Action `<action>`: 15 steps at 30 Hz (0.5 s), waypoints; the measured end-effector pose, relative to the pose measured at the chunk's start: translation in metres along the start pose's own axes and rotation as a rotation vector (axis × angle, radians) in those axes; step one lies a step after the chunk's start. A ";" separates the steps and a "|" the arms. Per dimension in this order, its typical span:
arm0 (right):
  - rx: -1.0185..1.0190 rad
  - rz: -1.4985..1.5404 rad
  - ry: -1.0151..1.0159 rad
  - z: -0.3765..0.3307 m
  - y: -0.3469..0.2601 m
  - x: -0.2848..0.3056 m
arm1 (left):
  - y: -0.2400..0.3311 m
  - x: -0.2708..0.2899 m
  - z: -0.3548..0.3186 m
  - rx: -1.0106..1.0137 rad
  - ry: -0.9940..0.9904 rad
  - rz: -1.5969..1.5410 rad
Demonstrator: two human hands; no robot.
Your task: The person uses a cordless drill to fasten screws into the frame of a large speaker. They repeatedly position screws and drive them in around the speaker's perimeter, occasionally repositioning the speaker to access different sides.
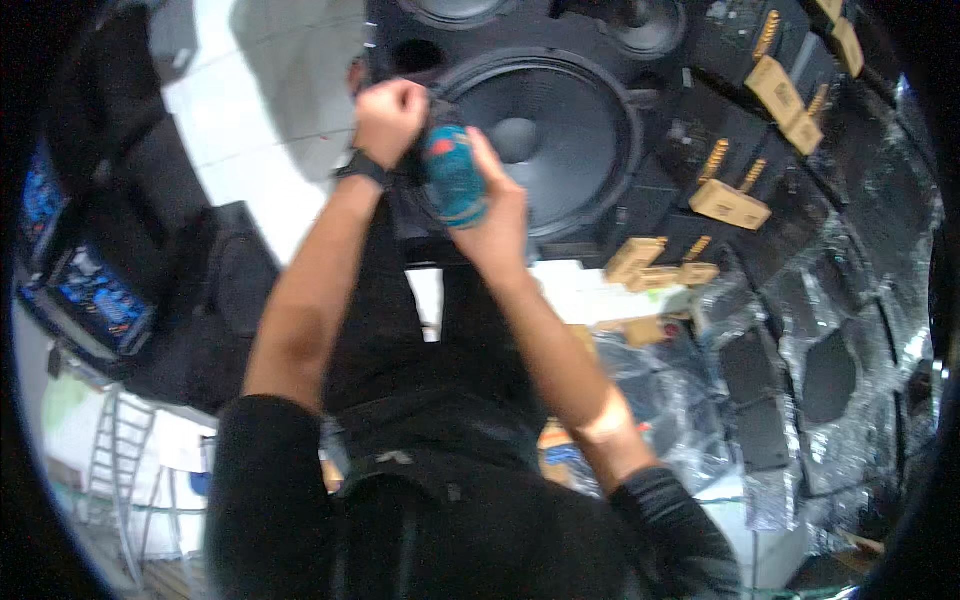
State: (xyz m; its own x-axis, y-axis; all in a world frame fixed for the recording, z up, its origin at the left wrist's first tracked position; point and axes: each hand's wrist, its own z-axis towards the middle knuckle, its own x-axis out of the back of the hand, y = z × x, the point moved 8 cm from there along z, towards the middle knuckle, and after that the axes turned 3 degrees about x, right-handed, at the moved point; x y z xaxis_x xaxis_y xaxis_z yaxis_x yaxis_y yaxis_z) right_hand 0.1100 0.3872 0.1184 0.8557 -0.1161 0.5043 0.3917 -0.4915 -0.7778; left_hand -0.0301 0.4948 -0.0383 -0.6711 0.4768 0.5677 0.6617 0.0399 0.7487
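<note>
Both my forearms reach up from the lower edge to a teal power tool (452,175). My right hand (495,215) wraps its fingers around the tool's body from the right; my left hand (390,118) is a closed fist at its upper left, gripping something dark I cannot make out. Just beyond sits a big black speaker cone (555,140), its round rim beside my right hand. Farther right, tan rectangular blocks (730,205) lie scattered over silvery foil (860,330). White floor (250,130) opens left.
</note>
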 end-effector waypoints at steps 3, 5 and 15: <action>-0.332 0.295 -0.111 -0.004 0.006 -0.018 | 0.024 0.045 -0.007 -0.211 0.040 0.340; -0.155 0.194 -0.052 0.003 -0.008 -0.005 | 0.040 0.020 -0.006 -0.216 -0.054 0.492; 0.032 0.090 -0.039 0.006 -0.004 -0.005 | 0.032 -0.003 0.011 -0.440 -0.186 0.678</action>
State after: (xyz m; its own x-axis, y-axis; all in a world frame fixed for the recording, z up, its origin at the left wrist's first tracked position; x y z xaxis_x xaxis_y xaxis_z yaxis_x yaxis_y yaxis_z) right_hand 0.1059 0.3947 0.1168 0.9001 -0.1245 0.4174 0.3229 -0.4525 -0.8312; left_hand -0.0030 0.5041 -0.0194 -0.0819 0.4125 0.9073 0.6860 -0.6370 0.3516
